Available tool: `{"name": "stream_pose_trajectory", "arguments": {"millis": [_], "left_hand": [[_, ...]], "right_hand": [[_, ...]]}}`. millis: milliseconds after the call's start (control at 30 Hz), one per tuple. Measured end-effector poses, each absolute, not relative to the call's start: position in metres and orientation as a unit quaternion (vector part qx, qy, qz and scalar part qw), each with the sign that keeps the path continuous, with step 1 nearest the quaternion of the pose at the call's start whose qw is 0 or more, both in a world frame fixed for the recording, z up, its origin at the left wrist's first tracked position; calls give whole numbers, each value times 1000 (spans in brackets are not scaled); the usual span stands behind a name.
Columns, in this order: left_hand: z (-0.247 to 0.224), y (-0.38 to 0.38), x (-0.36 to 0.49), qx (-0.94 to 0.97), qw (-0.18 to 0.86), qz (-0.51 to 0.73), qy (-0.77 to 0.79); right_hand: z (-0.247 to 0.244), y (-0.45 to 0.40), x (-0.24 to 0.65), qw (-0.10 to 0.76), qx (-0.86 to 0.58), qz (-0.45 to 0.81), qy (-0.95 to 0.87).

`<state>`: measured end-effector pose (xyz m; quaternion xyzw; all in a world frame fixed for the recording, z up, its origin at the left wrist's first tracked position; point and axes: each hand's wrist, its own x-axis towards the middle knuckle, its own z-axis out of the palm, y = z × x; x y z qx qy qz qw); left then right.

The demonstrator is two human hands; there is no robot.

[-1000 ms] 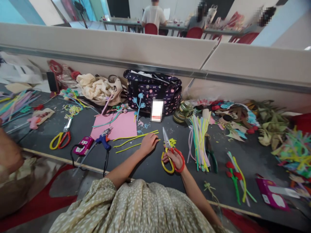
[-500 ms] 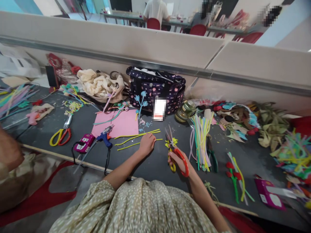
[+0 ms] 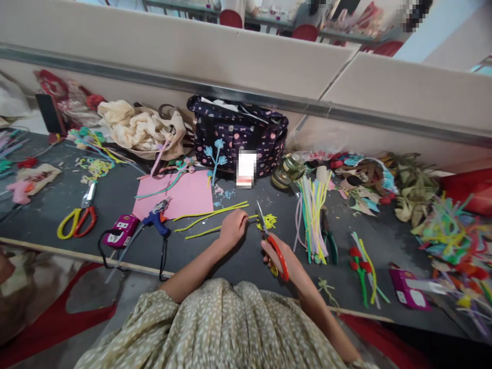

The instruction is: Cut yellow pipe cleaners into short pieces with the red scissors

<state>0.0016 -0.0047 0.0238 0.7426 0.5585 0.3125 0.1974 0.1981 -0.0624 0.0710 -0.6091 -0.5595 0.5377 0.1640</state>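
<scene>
Pinched in my left hand [image 3: 233, 228] is a yellow stem [image 3: 203, 233], whose short end sticks out to the right toward the scissors. My right hand [image 3: 282, 256] is wrapped round the handles of red and yellow scissors [image 3: 277, 255]; their blades look nearly closed and point up and away. Short yellow cut pieces [image 3: 269, 221] lie in a small pile beside the blades. Other long yellow stems [image 3: 200, 216] rest above my left hand, partly over a pink sheet [image 3: 177, 192].
A blue glue gun [image 3: 157, 219] and purple box [image 3: 121, 230] lie left, with other scissors [image 3: 87, 210]. Behind stand a dark patterned bag [image 3: 240, 136] and glass jar [image 3: 286, 173]. Right are bundled stems [image 3: 315, 220], green-handled pliers [image 3: 330, 246] and red flowers [image 3: 359, 264].
The scissor blades have come together from a wider spread. The camera view has shifted, and the arm at the far left has mostly left the picture.
</scene>
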Motion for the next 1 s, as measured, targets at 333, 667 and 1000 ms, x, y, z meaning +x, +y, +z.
{"name": "stream_pose_trajectory", "arguments": {"millis": [333,667,1000], "left_hand": [[40,-8,-2,745,184,329,550],[35,-12,7,769,185,294,537],[40,-12,7,769,207,271,541]], "right_hand": [[70,-66,200,155,-581,530,-598],[72,-65,199,156,-591,529,-589],[83,-62,198,142,-580,537,-596]]}}
